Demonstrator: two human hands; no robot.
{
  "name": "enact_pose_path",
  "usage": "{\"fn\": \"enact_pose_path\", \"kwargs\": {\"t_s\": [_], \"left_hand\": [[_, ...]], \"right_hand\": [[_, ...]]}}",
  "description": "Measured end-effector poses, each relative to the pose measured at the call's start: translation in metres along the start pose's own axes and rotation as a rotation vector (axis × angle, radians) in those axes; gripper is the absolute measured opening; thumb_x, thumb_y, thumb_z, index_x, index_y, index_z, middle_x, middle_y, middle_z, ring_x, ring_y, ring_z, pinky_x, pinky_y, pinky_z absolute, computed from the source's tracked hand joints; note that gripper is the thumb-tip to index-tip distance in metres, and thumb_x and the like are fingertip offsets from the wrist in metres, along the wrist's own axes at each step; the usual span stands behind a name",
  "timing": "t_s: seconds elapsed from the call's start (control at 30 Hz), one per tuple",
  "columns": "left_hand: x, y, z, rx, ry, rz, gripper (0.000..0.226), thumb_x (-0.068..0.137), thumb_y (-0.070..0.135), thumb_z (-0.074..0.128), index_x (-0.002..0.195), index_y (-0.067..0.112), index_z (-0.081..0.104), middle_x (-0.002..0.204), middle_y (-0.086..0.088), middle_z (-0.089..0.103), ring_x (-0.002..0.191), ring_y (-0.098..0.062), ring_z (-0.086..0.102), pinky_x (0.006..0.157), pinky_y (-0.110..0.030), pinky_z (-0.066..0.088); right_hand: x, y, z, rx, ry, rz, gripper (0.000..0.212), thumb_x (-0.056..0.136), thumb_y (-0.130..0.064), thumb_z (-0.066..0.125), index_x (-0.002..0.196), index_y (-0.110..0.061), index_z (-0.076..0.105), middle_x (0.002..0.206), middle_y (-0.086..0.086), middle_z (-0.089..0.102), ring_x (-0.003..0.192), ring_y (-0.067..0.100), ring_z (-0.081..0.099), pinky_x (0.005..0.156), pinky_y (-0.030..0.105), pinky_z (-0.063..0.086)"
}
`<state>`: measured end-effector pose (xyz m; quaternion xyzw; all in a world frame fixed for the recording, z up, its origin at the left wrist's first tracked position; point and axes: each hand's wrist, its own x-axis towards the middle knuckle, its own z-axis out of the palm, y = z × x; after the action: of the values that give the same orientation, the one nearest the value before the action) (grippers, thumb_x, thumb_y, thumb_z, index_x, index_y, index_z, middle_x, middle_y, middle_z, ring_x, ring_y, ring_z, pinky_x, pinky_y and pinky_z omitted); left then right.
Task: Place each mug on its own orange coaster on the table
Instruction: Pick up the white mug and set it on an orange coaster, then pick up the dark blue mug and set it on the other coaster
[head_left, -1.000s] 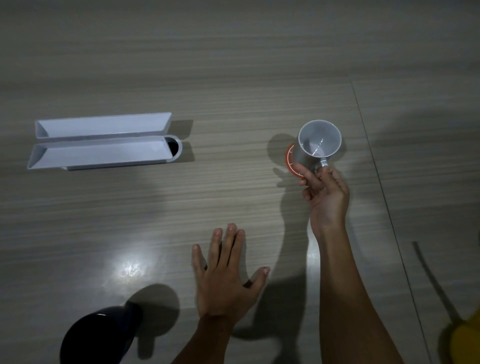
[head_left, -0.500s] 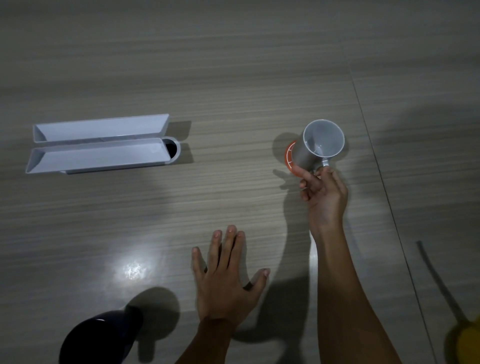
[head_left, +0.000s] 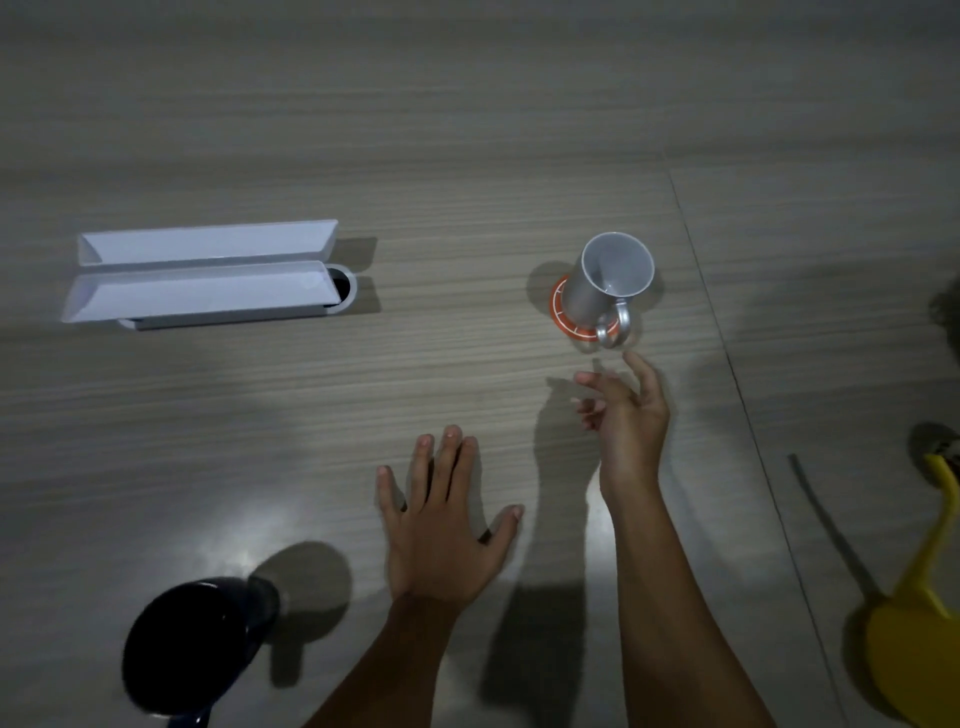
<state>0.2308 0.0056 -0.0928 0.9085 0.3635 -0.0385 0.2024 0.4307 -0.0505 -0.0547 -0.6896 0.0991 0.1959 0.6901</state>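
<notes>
Wooden table (head_left: 467, 156): grey mug (head_left: 608, 283) on orange coaster (head_left: 563, 319), right grip (head_left: 626, 410) open, empty, just below.

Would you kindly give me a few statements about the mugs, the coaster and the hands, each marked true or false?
1. The grey mug stands on the orange coaster. True.
2. The right hand grips the grey mug's handle. False: its fingers are open and just short of the handle.
3. The left hand lies flat on the table, holding nothing. True.
4. The dark mug sits on an orange coaster too. False: no coaster shows beneath it.
5. The grey mug lies on its side. False: it is upright, its opening facing up.
</notes>
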Motion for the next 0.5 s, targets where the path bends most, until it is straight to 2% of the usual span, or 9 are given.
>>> {"fn": "enact_pose_path", "kwargs": {"t_s": [0.07,0.13,0.2,0.27,0.33,0.4,0.43,0.5], "left_hand": [[-0.002,0.002,-0.003,0.008,0.007,0.004,0.087,0.089,0.076,0.032,0.158,0.026,0.016,0.169,0.004,0.009,0.156,-0.022,0.001,0.121,-0.065,0.001],[-0.004,0.002,-0.006,0.025,0.008,0.013,0.085,0.090,0.074,0.030,0.158,0.026,0.015,0.170,0.005,0.007,0.156,-0.022,0.000,0.122,-0.063,-0.002],[-0.012,-0.007,-0.009,0.002,-0.021,0.067,0.079,0.092,0.068,0.034,0.157,0.026,0.018,0.170,0.004,0.010,0.157,-0.021,0.002,0.123,-0.059,-0.004],[-0.027,-0.025,-0.012,-0.047,-0.053,0.150,0.074,0.094,0.060,0.038,0.157,0.025,0.019,0.169,0.003,0.012,0.156,-0.020,0.004,0.125,-0.052,-0.002],[-0.058,-0.047,-0.015,-0.062,-0.060,0.218,0.072,0.096,0.055,0.036,0.157,0.021,0.019,0.169,0.001,0.015,0.156,-0.020,0.009,0.126,-0.046,0.003],[-0.096,-0.069,-0.015,-0.047,-0.048,0.261,0.069,0.098,0.052,0.032,0.157,0.018,0.020,0.168,0.001,0.018,0.156,-0.020,0.011,0.125,-0.044,0.008],[-0.115,-0.079,-0.013,-0.043,-0.064,0.264,0.068,0.099,0.050,0.031,0.158,0.018,0.019,0.168,0.001,0.015,0.156,-0.019,0.009,0.125,-0.044,0.009],[-0.151,-0.096,-0.009,-0.052,-0.077,0.266,0.066,0.101,0.048,0.030,0.158,0.018,0.018,0.168,0.002,0.012,0.156,-0.017,0.006,0.125,-0.041,0.006]], "right_hand": [[-0.028,0.005,-0.011,-0.044,-0.001,0.014,0.037,0.095,-0.001,0.056,0.128,-0.017,0.058,0.077,0.003,0.078,0.049,0.014,0.059,0.043,0.021,0.041],[-0.063,0.007,-0.023,-0.139,-0.054,0.023,0.026,0.097,-0.002,0.051,0.112,-0.018,0.065,0.082,0.004,0.077,0.050,0.013,0.063,0.045,0.022,0.043],[-0.103,0.011,-0.035,-0.225,-0.116,0.037,0.023,0.098,-0.004,0.052,0.099,-0.021,0.069,0.084,0.003,0.078,0.052,0.011,0.065,0.048,0.023,0.045],[-0.139,0.020,-0.045,-0.283,-0.177,0.028,0.023,0.098,-0.006,0.056,0.094,-0.023,0.071,0.089,0.003,0.077,0.058,0.012,0.067,0.051,0.023,0.048],[-0.169,0.034,-0.050,-0.392,-0.228,0.011,0.022,0.098,-0.010,0.058,0.094,-0.027,0.072,0.097,0.001,0.077,0.071,0.011,0.071,0.064,0.028,0.053],[-0.194,0.055,-0.053,-0.528,-0.266,-0.037,0.020,0.098,-0.010,0.059,0.101,-0.023,0.074,0.105,-0.002,0.075,0.092,0.012,0.070,0.086,0.032,0.056],[-0.206,0.065,-0.054,-0.589,-0.290,-0.073,0.021,0.097,-0.007,0.059,0.106,-0.019,0.074,0.111,-0.001,0.073,0.102,0.013,0.067,0.095,0.028,0.053],[-0.228,0.085,-0.054,-0.714,-0.367,-0.186,0.026,0.095,-0.002,0.059,0.115,-0.014,0.070,0.124,0.005,0.067,0.118,0.019,0.060,0.102,0.011,0.040]]}}
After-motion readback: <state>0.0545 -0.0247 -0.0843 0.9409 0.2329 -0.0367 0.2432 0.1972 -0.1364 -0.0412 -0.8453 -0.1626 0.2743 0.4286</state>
